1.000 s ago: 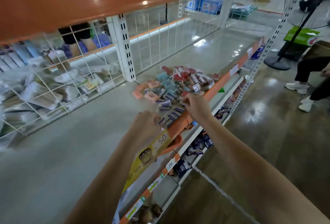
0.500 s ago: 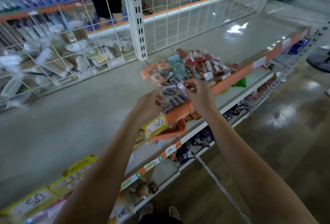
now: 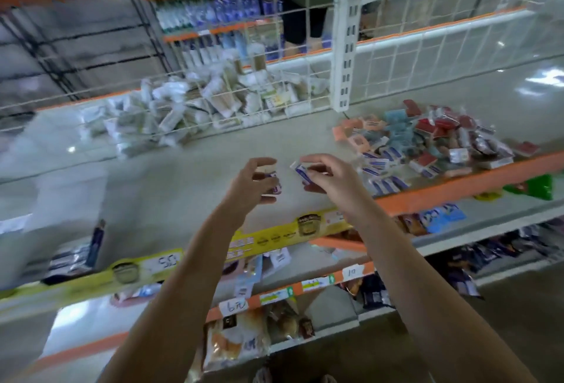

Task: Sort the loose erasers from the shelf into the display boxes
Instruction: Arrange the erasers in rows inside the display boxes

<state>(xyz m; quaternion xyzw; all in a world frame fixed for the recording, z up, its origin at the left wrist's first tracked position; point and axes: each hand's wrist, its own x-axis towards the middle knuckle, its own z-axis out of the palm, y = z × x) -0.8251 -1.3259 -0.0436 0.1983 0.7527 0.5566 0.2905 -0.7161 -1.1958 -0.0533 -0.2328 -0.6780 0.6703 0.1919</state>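
Item: small white eraser with a blue-and-white sleeve (image 3: 300, 172), pinched between the thumb and curled fingers of my right hand (image 3: 329, 179), above the pale grey shelf board (image 3: 183, 175). My left hand (image 3: 254, 182), just beside it, curls its fingers round more white-and-purple wrapped erasers (image 3: 271, 185). Far right: loose heap of blue, red and orange packaged erasers (image 3: 427, 141) on the shelf. Motion blur hides finer print.

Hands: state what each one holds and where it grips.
Left hand grips small erasers in curled fingers. Right hand pinches a blue-and-white eraser at its near end.
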